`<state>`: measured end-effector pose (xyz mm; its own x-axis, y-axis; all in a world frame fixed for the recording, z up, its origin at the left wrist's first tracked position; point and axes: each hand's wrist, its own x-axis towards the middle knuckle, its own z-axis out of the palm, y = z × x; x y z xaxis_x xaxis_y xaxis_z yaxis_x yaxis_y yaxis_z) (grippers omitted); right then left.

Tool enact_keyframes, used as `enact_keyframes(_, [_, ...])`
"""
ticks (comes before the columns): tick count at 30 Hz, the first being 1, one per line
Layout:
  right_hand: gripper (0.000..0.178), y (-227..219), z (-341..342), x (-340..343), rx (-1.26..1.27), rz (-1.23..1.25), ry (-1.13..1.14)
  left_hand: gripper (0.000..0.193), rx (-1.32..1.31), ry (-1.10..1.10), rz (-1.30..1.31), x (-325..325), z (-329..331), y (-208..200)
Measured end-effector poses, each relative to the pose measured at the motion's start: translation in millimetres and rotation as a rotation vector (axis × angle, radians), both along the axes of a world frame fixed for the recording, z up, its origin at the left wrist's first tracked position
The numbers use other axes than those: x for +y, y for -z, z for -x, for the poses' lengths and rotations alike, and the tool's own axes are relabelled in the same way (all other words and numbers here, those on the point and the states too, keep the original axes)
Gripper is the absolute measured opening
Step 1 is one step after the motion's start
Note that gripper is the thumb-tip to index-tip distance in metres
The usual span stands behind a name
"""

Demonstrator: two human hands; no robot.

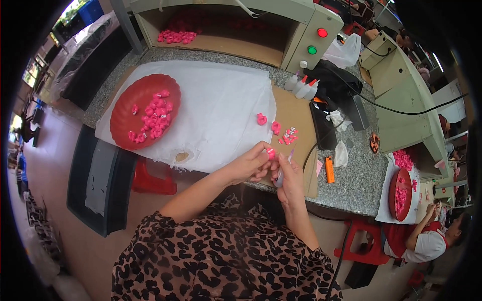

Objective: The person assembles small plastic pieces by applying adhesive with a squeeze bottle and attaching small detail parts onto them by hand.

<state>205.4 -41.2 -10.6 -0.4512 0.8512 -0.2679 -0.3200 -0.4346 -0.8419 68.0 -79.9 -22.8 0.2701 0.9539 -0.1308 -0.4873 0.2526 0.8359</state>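
Over the table's near edge, my left hand pinches a small pink piece between thumb and fingers. Close beside it, my right hand is closed around a small white squeeze bottle, whose thin purplish tip points up and away. Just beyond my hands, a cluster of small pink and silvery bits lies on brown cardboard. Two rounded pink pieces, one on the white paper and another by its edge, rest nearby. At left, a red scalloped plate bears many pink pieces.
White bottles with red caps stand at the back right. An orange lighter and crumpled tissue lie on the granite top. Behind is a metal cabinet with pink pieces inside. At right sits a co-worker with another red plate.
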Motion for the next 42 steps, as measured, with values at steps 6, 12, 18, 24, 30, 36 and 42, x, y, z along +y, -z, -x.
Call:
enact_keyframes(6, [0.011, -10, 2, -7, -0.041, 0.018, 0.028, 0.033, -0.139, -0.013, -0.025, -1, -1, 9])
enact_keyframes(12, [0.011, -5, 1, -6, -0.001, 0.056, -0.001, 0.035, -0.101, 0.001, -0.046, -1, -1, 7])
enact_keyframes(18, [0.012, -3, -1, -6, 0.021, 0.075, -0.026, 0.037, -0.088, 0.002, -0.070, -1, -1, 13])
enact_keyframes(24, [0.013, -1, -2, -6, 0.012, 0.084, -0.027, 0.037, -0.061, 0.007, -0.092, -3, 0, 10])
enact_keyframes(30, [0.013, -4, -2, -5, 0.021, 0.086, -0.040, 0.036, -0.066, 0.015, -0.096, -3, 0, 7])
enact_keyframes(36, [0.012, -4, -3, -6, 0.025, 0.105, -0.026, 0.034, -0.042, 0.018, -0.106, -3, -1, 9])
enact_keyframes(42, [0.016, -8, -2, -6, -0.030, 0.107, 0.018, 0.026, 0.145, -0.088, -0.092, 0, -7, 3])
